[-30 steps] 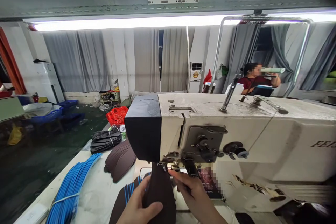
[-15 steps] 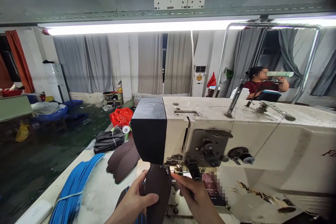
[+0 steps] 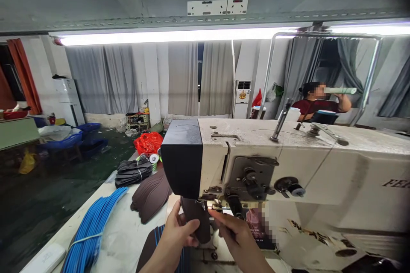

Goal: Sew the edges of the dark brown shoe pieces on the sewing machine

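A curved dark brown fabric-like piece (image 3: 197, 218) lies under the needle area of a white sewing machine (image 3: 307, 162). My left hand (image 3: 179, 232) is closed on its left side, thumb on top and fingers partly hidden behind it. My right hand (image 3: 237, 232) has its fingers bent together, the index fingertip at the piece's right edge beside the presser foot; what lies between those fingers is hidden. Below my left hand, dark pieces with blue strips (image 3: 155, 239) rest on the table, partly covered by the wrist.
Left on the table (image 3: 117, 239) lie a tied bundle of blue strips (image 3: 91, 230), a stack of brown pieces (image 3: 152, 196), a black bundle (image 3: 133, 173) and a red plastic bag (image 3: 147, 143). A person (image 3: 315, 102) sits beyond the machine. A metal thread stand (image 3: 368, 76) rises at right.
The lower end of the brown piece has moved up and away from me, its outline now shorter and tilted. My left hand has shifted with it. The right hand stays almost where it was.
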A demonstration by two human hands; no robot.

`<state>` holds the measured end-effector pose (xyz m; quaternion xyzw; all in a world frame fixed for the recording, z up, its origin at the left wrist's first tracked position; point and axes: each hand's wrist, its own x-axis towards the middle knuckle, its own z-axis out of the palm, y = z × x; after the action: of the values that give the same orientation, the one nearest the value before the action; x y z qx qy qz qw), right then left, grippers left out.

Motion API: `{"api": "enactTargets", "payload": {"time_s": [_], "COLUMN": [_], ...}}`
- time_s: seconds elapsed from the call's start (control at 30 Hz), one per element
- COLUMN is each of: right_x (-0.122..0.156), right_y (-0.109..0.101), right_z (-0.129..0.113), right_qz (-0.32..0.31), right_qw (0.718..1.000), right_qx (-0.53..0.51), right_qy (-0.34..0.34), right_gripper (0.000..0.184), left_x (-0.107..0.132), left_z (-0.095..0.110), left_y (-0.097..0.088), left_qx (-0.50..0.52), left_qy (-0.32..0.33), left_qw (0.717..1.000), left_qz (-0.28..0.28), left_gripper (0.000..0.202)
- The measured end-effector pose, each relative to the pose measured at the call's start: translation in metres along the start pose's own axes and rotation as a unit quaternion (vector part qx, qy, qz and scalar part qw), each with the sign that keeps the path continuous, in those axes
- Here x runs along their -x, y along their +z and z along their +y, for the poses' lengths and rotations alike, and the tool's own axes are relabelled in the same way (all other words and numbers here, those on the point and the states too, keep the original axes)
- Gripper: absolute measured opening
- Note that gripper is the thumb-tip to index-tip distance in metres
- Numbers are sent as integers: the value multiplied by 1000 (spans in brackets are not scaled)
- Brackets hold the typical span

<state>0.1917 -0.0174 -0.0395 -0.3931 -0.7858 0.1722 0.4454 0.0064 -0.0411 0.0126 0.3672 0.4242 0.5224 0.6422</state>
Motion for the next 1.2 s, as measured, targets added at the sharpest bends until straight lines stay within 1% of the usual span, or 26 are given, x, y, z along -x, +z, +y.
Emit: {"api": "enactTargets", "payload": {"time_s": [0.13,0.37,0.5,0.6,0.8,0.9,1.07,1.13,1.2], "right_x": [1,-2,-2,-1,-1,-2,0,0,0], "right_y": [1,-1,-1,0,0,0,1,1,1], "right_z": [1,-6,-7,-5,-9,-12,-11,-10,-10], "right_qz": [-6,5,0,-4,5,0,15,17,18], "right_qw": [1000,1000,999,999,999,999,999,999,999], "right_qx": [-6,-24,-36,-32,-30,-38,-50,-47,-45], "right_qy": [12,17,17,24,18,21,11,13,16], "right_gripper": [33,31,30,30,29,30,31,31,31], "left_x": [-12,-35,-48,-54,-58,-59,-57,-55,-54], "left_z": [0,0,-1,-2,-7,-6,-2,-4,-9], "left_y": [3,4,3,2,1,-1,-3,-3,-2], "left_qx": [-7,-35,-44,-42,-38,-46,-57,-61,-67], "left_qy": [25,55,65,72,89,92,96,98,105], "left_qw": [1000,997,997,996,995,995,994,993,992], "left_qz": [4,33,18,18,27,21,-3,-9,1], "left_gripper": [52,32,20,15,15,16,17,18,22]}}
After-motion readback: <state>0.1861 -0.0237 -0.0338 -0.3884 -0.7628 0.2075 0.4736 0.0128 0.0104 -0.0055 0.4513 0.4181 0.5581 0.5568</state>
